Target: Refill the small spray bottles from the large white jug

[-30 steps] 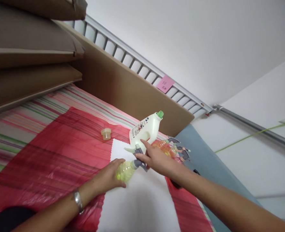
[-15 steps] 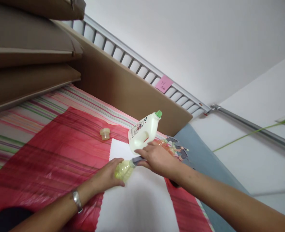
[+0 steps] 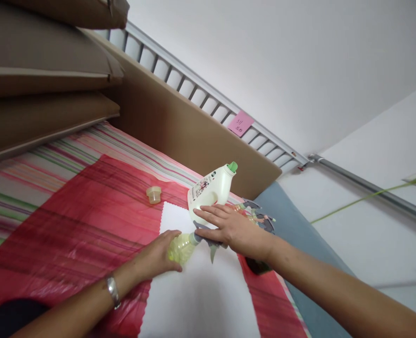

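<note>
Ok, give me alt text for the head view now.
Left hand holds a yellow-green spray bottle lying on a white cloth; right hand lies over its grey sprayer top. A white jug with green cap stands just behind them.

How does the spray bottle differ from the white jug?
The spray bottle is clear yellow-green; the jug is opaque white. The spray bottle has a grey trigger head, the jug a green cap. The spray bottle lies on its side; the jug stands upright. Both are plastic.

Jug stands behind the spray bottle (cap leftward).
</note>
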The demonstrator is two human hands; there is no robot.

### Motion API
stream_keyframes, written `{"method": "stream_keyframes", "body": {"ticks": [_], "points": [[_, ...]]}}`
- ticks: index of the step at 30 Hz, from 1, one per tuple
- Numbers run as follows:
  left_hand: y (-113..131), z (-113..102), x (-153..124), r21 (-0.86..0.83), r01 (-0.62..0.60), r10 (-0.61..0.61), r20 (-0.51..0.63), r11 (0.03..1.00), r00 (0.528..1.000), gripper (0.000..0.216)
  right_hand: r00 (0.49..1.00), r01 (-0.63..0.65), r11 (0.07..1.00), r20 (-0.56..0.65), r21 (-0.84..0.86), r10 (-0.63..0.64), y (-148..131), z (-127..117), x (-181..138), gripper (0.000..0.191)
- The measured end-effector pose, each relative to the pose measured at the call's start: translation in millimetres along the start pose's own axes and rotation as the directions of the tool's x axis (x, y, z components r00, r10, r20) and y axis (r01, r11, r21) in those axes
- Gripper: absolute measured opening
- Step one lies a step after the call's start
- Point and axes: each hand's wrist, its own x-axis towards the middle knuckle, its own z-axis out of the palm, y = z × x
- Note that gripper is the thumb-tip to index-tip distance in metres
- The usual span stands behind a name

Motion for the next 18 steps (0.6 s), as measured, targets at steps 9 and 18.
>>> {"method": "stream_keyframes", "body": {"ticks": [9, 18], "points": [[5.1, -2.0, -0.2, 0.004, 0.010, -0.010, 0.015, 1.000, 1.000, 0.084, 0.884, -0.464, 0.827, 0.223, 0.319, 0.410, -8.2, 1.1, 16.8, 0.030], [2.7, -2.3, -0.2, 0.007, 0.009, -0.009, 0.009, 1.000, 1.000, 0.084, 0.637, -0.758, 0.498, 0.314, 0.421, 0.704, -13.1, -6.2, 18.7, 0.039]]}}
